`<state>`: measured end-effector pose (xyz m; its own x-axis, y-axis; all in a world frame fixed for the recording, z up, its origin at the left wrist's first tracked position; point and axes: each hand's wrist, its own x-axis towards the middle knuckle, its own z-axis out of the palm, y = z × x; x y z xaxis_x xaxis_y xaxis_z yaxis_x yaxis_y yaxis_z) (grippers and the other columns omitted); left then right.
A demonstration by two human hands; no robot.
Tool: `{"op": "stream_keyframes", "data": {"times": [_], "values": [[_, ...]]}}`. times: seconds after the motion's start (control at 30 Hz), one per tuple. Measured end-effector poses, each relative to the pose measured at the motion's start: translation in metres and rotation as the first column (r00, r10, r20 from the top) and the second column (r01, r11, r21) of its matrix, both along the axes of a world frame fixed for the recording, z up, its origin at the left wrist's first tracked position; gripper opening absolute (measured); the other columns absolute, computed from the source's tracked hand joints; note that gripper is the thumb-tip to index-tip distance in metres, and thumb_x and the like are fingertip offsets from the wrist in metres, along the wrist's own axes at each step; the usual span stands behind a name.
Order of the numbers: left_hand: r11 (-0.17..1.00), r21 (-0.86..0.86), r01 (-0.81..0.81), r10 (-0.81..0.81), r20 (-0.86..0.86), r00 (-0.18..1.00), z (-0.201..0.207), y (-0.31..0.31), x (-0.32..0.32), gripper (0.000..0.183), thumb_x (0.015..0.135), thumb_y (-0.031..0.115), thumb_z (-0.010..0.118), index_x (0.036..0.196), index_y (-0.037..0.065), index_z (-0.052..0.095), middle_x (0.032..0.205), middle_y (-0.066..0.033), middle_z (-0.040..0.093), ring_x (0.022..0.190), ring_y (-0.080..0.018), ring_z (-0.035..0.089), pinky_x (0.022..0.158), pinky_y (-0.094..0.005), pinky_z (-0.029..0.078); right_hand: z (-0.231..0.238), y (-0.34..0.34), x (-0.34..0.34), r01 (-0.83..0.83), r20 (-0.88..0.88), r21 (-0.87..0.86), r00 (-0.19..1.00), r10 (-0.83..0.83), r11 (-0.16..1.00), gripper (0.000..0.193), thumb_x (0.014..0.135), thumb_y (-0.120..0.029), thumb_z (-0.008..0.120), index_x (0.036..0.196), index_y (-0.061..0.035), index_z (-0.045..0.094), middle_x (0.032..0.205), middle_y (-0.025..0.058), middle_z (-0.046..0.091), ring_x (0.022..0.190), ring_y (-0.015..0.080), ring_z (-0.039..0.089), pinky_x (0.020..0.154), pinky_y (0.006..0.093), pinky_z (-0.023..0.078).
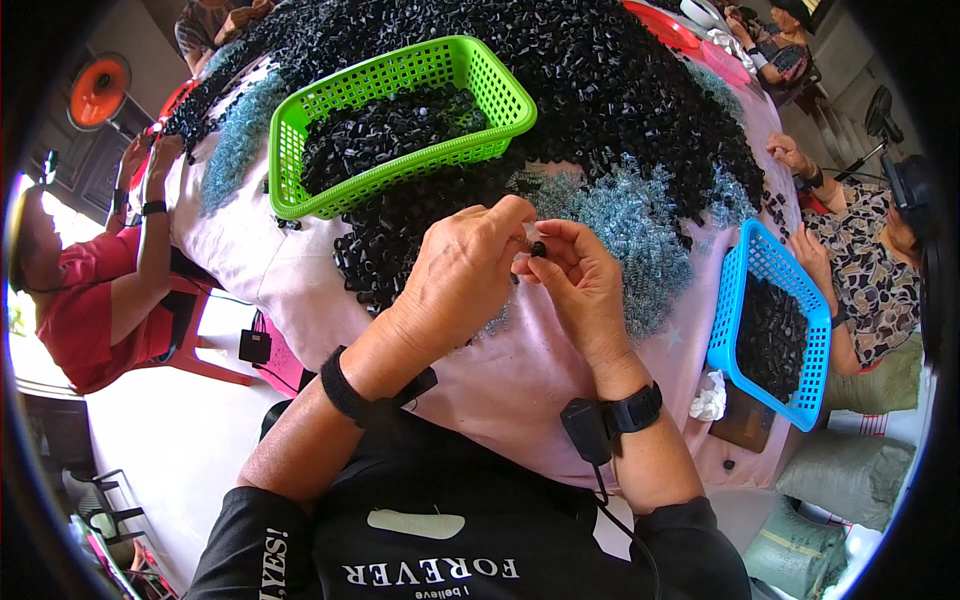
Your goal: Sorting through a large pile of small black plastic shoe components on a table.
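Observation:
My left hand (462, 262) and my right hand (582, 288) meet above the near edge of the heap. Thumb and fingers of the right hand pinch a small black plastic piece (538, 249). The left fingers are closed at its side; what they hold is mostly hidden, perhaps a thin clear bit. Just beyond the hands spreads a pile of small pale-blue, see-through, coil-like pieces (630, 235). Loose black plastic pieces (590, 90) form a large heap across the far table, some lying next to my left wrist.
A green basket (400, 190) of black pieces stands on the heap. At right are a blue basket (732, 300), crumpled tissue (708, 397) and sacks (850, 475). Pink cloth (510, 400) covers the table. Co-workers sit left (110, 300), right (860, 240) and at the far side.

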<state>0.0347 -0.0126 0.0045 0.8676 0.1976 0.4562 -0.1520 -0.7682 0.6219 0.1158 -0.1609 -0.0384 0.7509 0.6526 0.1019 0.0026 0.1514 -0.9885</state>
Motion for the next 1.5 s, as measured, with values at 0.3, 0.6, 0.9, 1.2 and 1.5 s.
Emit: {"op": "stream_keyframes", "data": {"times": [0.3,0.6,0.9,1.2,1.5], "values": [[0.972,0.216,0.092,-0.089,-0.026,0.996,0.011,0.001,0.002,0.025,0.081,0.0,0.065,0.105,0.004,0.064,0.08,-0.0143,0.067,0.08,-0.033,0.068,0.068,-0.0421,0.054,-0.002,0.0,-0.001,-0.005,0.043,-0.041,0.999,0.007,0.999,0.033,0.095,-0.001,0.063,0.126,0.002,0.054,0.108,0.0124,0.071,0.091,0.0155,0.072,0.083,0.027,0.059],[0.954,0.288,0.087,-0.063,-0.092,0.994,0.013,0.004,0.004,0.025,0.076,0.003,0.068,0.101,0.003,0.063,0.078,-0.0121,0.067,0.079,-0.0318,0.067,0.066,-0.0409,0.054,-0.001,0.001,-0.003,-0.051,0.0,-0.01,0.999,0.051,0.999,0.034,0.095,0.001,0.061,0.127,0.0008,0.053,0.104,0.0111,0.071,0.088,0.0151,0.072,0.08,0.0261,0.059],[0.939,0.285,0.191,-0.178,-0.07,0.981,0.016,0.0,0.002,0.034,0.076,-0.002,0.068,0.11,0.001,0.065,0.09,-0.015,0.072,0.088,-0.0314,0.069,0.074,-0.0385,0.057,0.002,0.001,-0.002,-0.033,-0.055,0.007,0.998,0.034,0.999,0.029,0.096,0.0,0.062,0.124,0.0018,0.053,0.103,0.0105,0.071,0.088,0.0153,0.071,0.078,0.0253,0.059],[0.996,0.026,0.087,-0.084,-0.106,0.991,-0.001,0.004,0.009,0.038,0.083,-0.007,0.055,0.12,-0.001,0.062,0.099,-0.0219,0.07,0.092,-0.0384,0.07,0.079,-0.0427,0.057,-0.001,-0.004,0.009,0.162,-0.004,0.081,0.987,-0.162,0.983,0.025,0.097,0.001,0.06,0.122,0.0009,0.056,0.105,0.0118,0.071,0.091,0.0164,0.072,0.08,0.0269,0.058],[0.979,0.104,0.175,-0.137,-0.297,0.945,-0.017,-0.022,0.013,0.037,0.079,-0.009,0.051,0.115,-0.004,0.059,0.092,-0.0254,0.068,0.088,-0.0456,0.065,0.076,-0.051,0.053,-0.002,-0.006,0.016,0.318,0.013,0.178,0.946,-0.325,0.931,0.018,0.1,-0.001,0.057,0.118,0.0015,0.058,0.109,0.0126,0.07,0.092,0.0179,0.071,0.083,0.0309,0.06]]}}
